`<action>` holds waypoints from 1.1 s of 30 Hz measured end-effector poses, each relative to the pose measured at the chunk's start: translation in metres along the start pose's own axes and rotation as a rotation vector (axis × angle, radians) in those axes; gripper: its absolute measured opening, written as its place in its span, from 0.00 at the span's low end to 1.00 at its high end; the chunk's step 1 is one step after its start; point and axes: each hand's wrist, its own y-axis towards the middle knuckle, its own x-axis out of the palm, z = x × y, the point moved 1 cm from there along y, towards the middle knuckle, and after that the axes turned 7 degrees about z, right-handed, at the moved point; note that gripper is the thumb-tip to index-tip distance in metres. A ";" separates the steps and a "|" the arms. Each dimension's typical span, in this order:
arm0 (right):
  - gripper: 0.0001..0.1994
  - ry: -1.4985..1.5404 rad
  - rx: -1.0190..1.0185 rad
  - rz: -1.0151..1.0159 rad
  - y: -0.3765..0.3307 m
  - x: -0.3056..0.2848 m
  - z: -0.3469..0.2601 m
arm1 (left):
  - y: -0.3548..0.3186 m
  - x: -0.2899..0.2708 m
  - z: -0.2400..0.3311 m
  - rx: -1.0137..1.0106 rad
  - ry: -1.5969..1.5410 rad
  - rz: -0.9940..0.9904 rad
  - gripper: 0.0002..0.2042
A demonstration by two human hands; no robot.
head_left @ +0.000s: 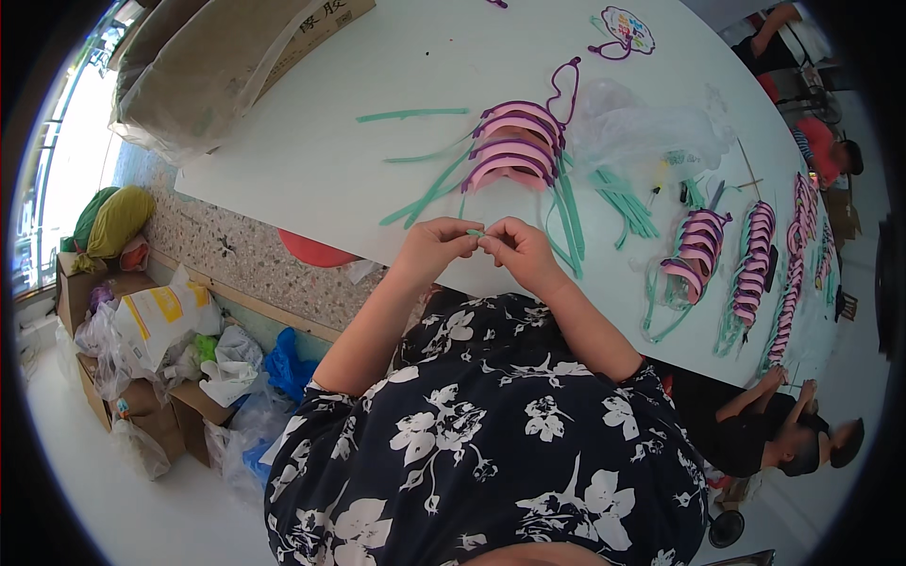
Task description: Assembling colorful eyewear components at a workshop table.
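Close to the table's front edge, my left hand [438, 245] and my right hand [524, 253] meet, each pinching a short piece of light green strip [476, 233]. Most of that strip is hidden by my fingers. Just beyond my hands lies a row of curved pink pieces with purple edging [514, 141], overlapping one another. Long green strips [425, 200] trail from the left of this row, and more green strips [572, 212] run down its right side. A purple cord loop [564, 90] extends from the row's far end.
To the right are a bundle of green strips [623, 203], a clear plastic bag [651, 123] and further rows of pink-purple pieces [698, 250]. A large box [217, 75] stands at far left. Bags and cartons [160, 321] crowd the left floor. Other people [783, 439] sit at right.
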 end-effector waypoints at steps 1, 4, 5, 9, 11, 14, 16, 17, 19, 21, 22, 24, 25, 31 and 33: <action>0.08 -0.072 -0.108 0.059 0.002 0.000 0.002 | 0.000 0.001 0.004 -0.006 0.042 0.011 0.14; 0.10 -0.329 -0.432 0.181 0.005 0.004 -0.008 | -0.003 0.014 0.010 0.024 -0.034 0.116 0.12; 0.11 -0.443 -0.542 0.187 0.004 0.004 -0.018 | -0.005 0.016 0.011 0.067 0.066 0.142 0.11; 0.13 -0.581 -0.733 0.236 0.009 0.002 -0.011 | -0.008 0.024 0.012 0.263 0.366 0.223 0.08; 0.12 -0.554 -0.723 0.216 0.010 0.002 -0.009 | -0.008 0.026 0.010 0.289 0.361 0.249 0.08; 0.11 -0.461 -0.641 0.199 0.007 0.003 -0.014 | -0.008 0.028 0.006 0.176 0.139 0.275 0.09; 0.11 -0.388 -0.579 0.206 0.006 0.004 -0.015 | -0.010 0.029 0.007 0.071 -0.086 0.290 0.09; 0.10 -0.352 -0.555 0.217 0.006 0.004 -0.015 | -0.010 0.031 0.008 0.054 -0.132 0.293 0.09; 0.10 -0.314 -0.523 0.232 0.005 0.005 -0.014 | -0.011 0.033 0.009 0.017 -0.220 0.304 0.08; 0.10 -0.316 -0.513 0.245 0.005 0.005 -0.014 | -0.011 0.034 0.009 0.032 -0.241 0.306 0.08; 0.10 -0.308 -0.523 0.253 0.006 0.006 -0.014 | -0.011 0.034 0.009 0.041 -0.252 0.306 0.08; 0.09 -0.293 -0.544 0.271 0.006 0.006 -0.016 | -0.010 0.035 0.008 0.036 -0.291 0.317 0.08; 0.09 -0.285 -0.545 0.272 0.006 0.007 -0.016 | -0.010 0.035 0.008 0.033 -0.310 0.321 0.08; 0.11 -0.270 -0.501 0.219 0.008 0.003 -0.014 | -0.008 0.032 0.016 0.068 -0.093 0.301 0.08; 0.13 -0.326 -0.498 0.183 0.007 -0.001 -0.021 | -0.006 0.027 0.013 0.153 0.035 0.306 0.09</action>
